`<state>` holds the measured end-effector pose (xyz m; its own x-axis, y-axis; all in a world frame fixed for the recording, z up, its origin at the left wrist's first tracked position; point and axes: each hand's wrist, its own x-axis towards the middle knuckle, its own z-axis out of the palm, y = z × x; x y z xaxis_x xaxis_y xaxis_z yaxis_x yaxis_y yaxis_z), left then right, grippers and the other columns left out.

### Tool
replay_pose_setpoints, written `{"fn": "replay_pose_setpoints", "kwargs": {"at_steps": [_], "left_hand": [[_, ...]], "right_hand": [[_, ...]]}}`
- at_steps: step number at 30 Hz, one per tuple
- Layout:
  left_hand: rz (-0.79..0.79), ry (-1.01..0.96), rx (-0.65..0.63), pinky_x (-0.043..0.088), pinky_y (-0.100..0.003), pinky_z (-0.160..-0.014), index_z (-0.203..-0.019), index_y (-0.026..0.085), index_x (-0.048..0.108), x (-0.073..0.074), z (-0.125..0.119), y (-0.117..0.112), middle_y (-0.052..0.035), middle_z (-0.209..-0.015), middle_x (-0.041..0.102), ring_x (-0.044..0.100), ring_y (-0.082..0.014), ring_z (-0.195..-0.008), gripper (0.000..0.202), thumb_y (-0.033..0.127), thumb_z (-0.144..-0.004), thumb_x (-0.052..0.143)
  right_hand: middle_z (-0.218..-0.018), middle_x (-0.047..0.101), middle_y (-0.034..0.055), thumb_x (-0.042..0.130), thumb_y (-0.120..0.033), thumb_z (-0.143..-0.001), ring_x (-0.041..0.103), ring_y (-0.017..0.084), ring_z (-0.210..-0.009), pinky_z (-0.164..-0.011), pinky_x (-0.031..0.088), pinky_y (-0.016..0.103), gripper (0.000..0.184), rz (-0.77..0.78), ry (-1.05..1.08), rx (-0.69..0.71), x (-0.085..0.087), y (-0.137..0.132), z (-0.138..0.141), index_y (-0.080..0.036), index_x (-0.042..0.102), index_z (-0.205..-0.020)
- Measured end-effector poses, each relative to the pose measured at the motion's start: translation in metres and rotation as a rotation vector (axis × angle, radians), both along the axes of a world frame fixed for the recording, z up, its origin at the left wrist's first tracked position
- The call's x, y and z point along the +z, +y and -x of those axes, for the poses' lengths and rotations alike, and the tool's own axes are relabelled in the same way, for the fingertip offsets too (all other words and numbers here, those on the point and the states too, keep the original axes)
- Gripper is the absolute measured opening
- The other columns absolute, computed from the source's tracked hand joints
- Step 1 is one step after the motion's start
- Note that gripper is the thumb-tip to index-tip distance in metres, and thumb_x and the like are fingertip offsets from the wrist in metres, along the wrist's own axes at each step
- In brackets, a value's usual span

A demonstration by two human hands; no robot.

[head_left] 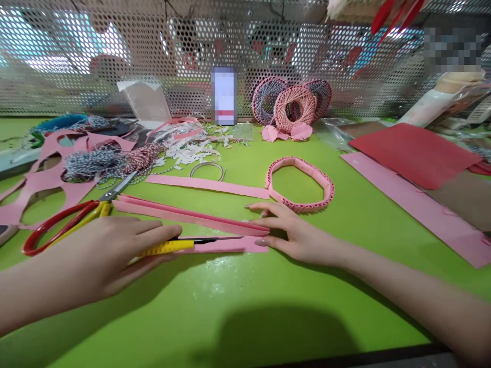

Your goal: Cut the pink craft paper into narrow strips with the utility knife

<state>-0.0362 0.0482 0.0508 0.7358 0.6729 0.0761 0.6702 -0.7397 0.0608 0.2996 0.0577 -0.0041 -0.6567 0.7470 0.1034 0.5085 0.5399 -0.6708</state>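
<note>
A green table [184, 322] carries everything. At far right lie one red sheet [414, 153] and one long strip [406, 197], well apart from the right hand [293, 232]. Between it and the left hand [118, 245] are two pink strips: the folded strip [192, 219], its right end at the right fingers [270, 223], and the near strip [226, 246], under the right thumb. One flat strip [207, 186] lies just beyond. One pair of scissors [94, 204] lies just beyond the left hand. One yellow cutter [169, 248] has its blade along the near strip. One ribbed ring [301, 207] lies beyond the right hand, three woven wheels [282, 110] and one phone [224, 99] stand behind, and one hoop [207, 163] rests past the flat strip. The left fingers [163, 235] close round the cutter; the right ones leave a narrow gap, and whether they pinch or merely press, I cannot tell
</note>
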Motion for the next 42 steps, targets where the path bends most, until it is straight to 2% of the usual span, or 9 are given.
{"fn": "replay_pose_setpoints", "kwargs": {"at_steps": [3,6,11,16,21,26,31,37,42], "left_hand": [[0.063,0.003,-0.231,0.053,-0.03,-0.091,-0.129,0.025,0.056,-0.01,-0.017,-0.005,-0.0062,-0.131,0.065,0.064,-0.024,-0.114,0.035,0.028,-0.096,0.046],[0.129,0.004,-0.327,0.043,-0.037,-0.109,-0.134,0.022,0.053,-0.019,-0.04,-0.01,-0.0064,-0.144,0.053,0.051,-0.0223,-0.131,0.038,0.027,-0.096,0.048],[0.184,-0.025,-0.25,0.051,-0.036,-0.101,-0.13,0.018,0.057,-0.021,-0.051,-0.016,-0.0084,-0.137,0.059,0.061,-0.0222,-0.12,0.037,0.029,-0.098,0.042],[0.152,-0.067,-0.266,0.05,-0.036,-0.102,-0.128,0.018,0.059,-0.029,-0.047,-0.019,-0.0092,-0.136,0.059,0.061,-0.0231,-0.12,0.036,0.021,-0.095,0.043],[-0.006,-0.119,-0.342,0.044,-0.041,-0.108,-0.127,0.018,0.053,-0.038,-0.04,-0.024,-0.01,-0.137,0.06,0.056,-0.0243,-0.126,0.038,0.011,-0.092,0.042],[-0.004,-0.332,-0.135,0.054,-0.024,-0.07,-0.128,0.024,0.04,-0.032,-0.035,-0.033,-0.0077,-0.103,0.072,0.071,-0.0175,-0.084,0.036,0.015,-0.094,0.037],[0.093,-0.317,0.076,0.051,-0.022,-0.066,-0.116,0.024,0.048,-0.027,-0.031,-0.024,-0.0032,-0.095,0.068,0.069,-0.0162,-0.077,0.022,0.024,-0.094,0.043],[0.133,0.196,0.086,0.043,-0.026,-0.046,-0.115,0.025,0.055,-0.018,-0.018,-0.009,-0.0068,-0.129,0.059,0.063,-0.0125,-0.052,0.037,0.014,-0.081,0.046],[0.109,0.25,0.185,0.035,-0.028,-0.042,-0.114,0.026,0.056,-0.024,-0.021,0.006,-0.0073,-0.124,0.06,0.06,-0.0155,-0.048,0.036,0.017,-0.08,0.048]], "right_hand": [[-0.128,0.057,0.0129,0.063,-0.032,-0.092,0.053,0.024,-0.12,-0.103,0.042,0.044,0.024,0.007,0.051,-0.071,0.002,-0.002,0.009,-0.02,0.07,-0.111],[-0.098,0.065,0.0075,0.064,-0.032,-0.091,0.061,0.02,-0.092,-0.083,0.049,0.036,0.016,-0.022,0.109,-0.188,0.001,-0.003,0.021,-0.019,0.072,-0.089],[-0.076,0.065,0.0025,0.061,-0.021,-0.089,0.056,0.016,-0.069,-0.065,0.045,0.031,0.014,-0.052,0.168,-0.377,-0.003,0.005,0.023,-0.018,0.067,-0.077],[-0.076,0.064,0.0032,0.057,-0.035,-0.092,0.058,0.014,-0.059,-0.054,0.045,0.03,0.019,-0.029,0.255,-0.502,0.002,0.012,0.009,-0.018,0.064,-0.086],[-0.07,0.069,0.0013,0.055,-0.042,-0.094,0.063,0.013,-0.054,-0.048,0.049,0.025,0.024,0.26,0.39,-0.392,0.009,0.004,0.004,-0.018,0.059,-0.095],[-0.071,0.069,0.0014,0.055,-0.039,-0.095,0.058,0.01,-0.051,-0.045,0.046,0.022,0.022,0.525,0.297,-0.242,0.011,-0.003,0.001,-0.017,0.059,-0.099],[-0.069,0.062,0.0007,0.044,-0.03,-0.099,0.056,0.012,-0.051,-0.048,0.047,0.026,0.022,0.186,0.133,-0.215,0.015,-0.008,-0.004,-0.02,0.062,-0.09],[-0.08,0.066,0.0024,0.049,-0.027,-0.098,0.063,0.014,-0.056,-0.047,0.052,0.027,0.021,-0.198,0.443,-0.38,0.019,-0.001,-0.021,-0.025,0.065,-0.112],[-0.076,0.065,0.0027,0.055,-0.03,-0.096,0.059,0.012,-0.05,-0.042,0.049,0.024,0.02,-0.37,0.473,-0.511,0.028,0.007,-0.029,-0.021,0.07,-0.103]]}}
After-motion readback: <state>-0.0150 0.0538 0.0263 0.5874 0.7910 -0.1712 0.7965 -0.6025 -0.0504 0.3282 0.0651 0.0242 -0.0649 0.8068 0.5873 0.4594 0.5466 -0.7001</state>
